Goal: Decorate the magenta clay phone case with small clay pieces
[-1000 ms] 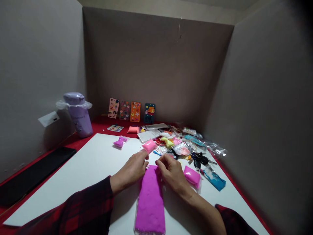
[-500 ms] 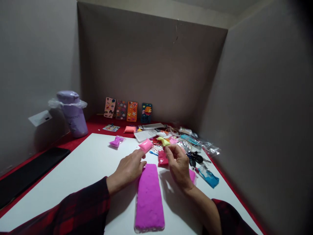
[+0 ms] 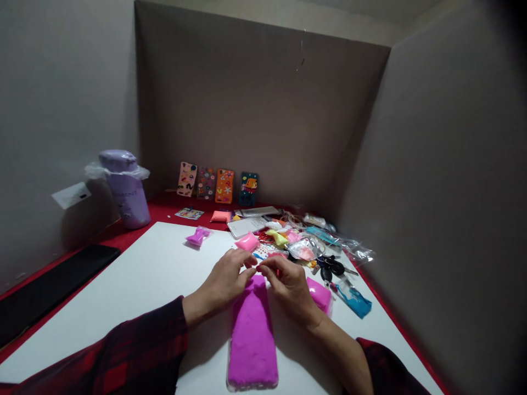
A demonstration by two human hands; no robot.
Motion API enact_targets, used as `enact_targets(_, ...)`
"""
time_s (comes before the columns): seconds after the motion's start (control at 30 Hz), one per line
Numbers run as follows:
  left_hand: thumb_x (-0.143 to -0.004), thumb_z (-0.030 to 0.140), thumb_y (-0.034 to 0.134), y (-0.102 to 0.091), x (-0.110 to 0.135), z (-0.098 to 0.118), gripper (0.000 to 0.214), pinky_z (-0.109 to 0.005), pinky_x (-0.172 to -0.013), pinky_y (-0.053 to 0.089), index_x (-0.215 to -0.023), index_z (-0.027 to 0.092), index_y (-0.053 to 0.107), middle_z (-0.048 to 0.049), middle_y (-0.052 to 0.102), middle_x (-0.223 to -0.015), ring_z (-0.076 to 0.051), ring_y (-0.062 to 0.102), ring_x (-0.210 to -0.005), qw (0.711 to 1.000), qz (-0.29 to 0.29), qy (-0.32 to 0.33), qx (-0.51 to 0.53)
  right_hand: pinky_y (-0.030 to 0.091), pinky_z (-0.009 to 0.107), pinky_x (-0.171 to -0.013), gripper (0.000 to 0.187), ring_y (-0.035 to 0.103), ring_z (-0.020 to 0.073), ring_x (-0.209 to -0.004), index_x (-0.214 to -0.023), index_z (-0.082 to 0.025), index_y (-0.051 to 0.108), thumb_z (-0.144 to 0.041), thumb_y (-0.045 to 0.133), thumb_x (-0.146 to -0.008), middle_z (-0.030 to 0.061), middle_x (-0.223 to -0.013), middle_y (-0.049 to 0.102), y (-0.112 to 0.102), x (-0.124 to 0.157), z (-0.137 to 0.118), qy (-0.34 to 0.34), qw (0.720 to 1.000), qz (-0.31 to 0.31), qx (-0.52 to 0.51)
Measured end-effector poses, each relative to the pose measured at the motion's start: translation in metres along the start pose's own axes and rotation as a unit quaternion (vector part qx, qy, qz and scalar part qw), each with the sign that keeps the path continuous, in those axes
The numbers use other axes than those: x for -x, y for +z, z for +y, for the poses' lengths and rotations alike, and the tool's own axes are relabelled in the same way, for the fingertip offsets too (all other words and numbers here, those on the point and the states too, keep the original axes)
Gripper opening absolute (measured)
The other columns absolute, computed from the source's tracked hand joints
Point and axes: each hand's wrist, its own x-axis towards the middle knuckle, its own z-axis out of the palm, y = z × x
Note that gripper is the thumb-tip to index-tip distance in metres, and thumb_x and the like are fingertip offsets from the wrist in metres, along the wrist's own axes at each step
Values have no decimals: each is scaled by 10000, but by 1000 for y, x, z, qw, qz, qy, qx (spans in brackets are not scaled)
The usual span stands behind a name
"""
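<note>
A phone case covered with purple clay (image 3: 253,340) lies on the white board, its far end under my hands. My right hand (image 3: 290,288) is closed in a pinch above that end, with a tiny red bit (image 3: 258,268), perhaps clay, at its fingertips. Just to the left, my left hand (image 3: 224,277) hovers with curved fingers, thumb and forefinger apart, close to the red bit. Behind my right fingers a red packet (image 3: 278,254) shows in part. A bright pink clay packet (image 3: 319,295) rests by my right wrist.
Pink (image 3: 247,242), yellow (image 3: 277,237) and purple packets (image 3: 198,236) lie farther back. Black-handled scissors (image 3: 335,266) and a blue packet (image 3: 356,299) are at right. Decorated phone cases (image 3: 224,185) lean on the back wall. A lilac bin (image 3: 129,197) stands left.
My right hand has moved left from the red packet to beside my left hand, the red bit now showing at its fingertips. My left hand has shifted slightly right.
</note>
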Motion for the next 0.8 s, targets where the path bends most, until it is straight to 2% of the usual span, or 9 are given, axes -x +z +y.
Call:
enact_targets(0.17,-798,161,561,0,-1,2,118,-307,-731,403,-748,185,665,-42,646,-786,-209,553,-810,1000,-9,-8,10,427,267,-603,139,586,176,-666,-809,-204,671,-222,550,-875,30,-727,668,1,2,-1,-2,1000,-10,8)
enact_targets(0.27,-820,187,558,1,-1,-2,133,-320,-722,394,-759,182,677,-58,651,-796,-224,544,-810,999,1,-10,-33,422,269,-599,145,583,178,-671,-823,-197,662,-204,528,-879,37,-750,668,1,0,1,5,1000,-2,18)
enact_targets(0.37,-814,180,581,4,-1,-6,126,-341,-735,379,-757,186,693,-76,657,-822,-242,530,-835,995,-12,20,-92,421,271,-608,139,576,176,-682,-814,-194,649,-155,521,-852,35,-766,656,0,-1,2,2,1000,-4,22)
enact_targets(0.5,-804,192,611,6,1,-9,134,-366,-730,364,-711,197,708,-80,644,-805,-252,509,-838,989,-30,53,-136,419,270,-630,169,571,180,-723,-801,-202,643,-92,514,-792,27,-774,640,1,-1,1,-16,999,-19,38)
enact_targets(0.67,-792,157,617,5,2,-8,134,-370,-728,361,-706,203,709,-72,639,-797,-248,501,-833,986,-33,59,-151,404,261,-614,200,546,167,-688,-787,-206,632,-63,500,-742,15,-746,616,0,0,1,-24,996,-49,75)
enact_targets(0.8,-832,191,576,5,2,-8,175,-351,-714,372,-703,194,694,-72,632,-782,-240,505,-822,987,-47,56,-145,401,261,-620,207,548,170,-710,-812,-201,631,-62,503,-727,18,-771,619,-1,1,2,-25,994,-71,84)
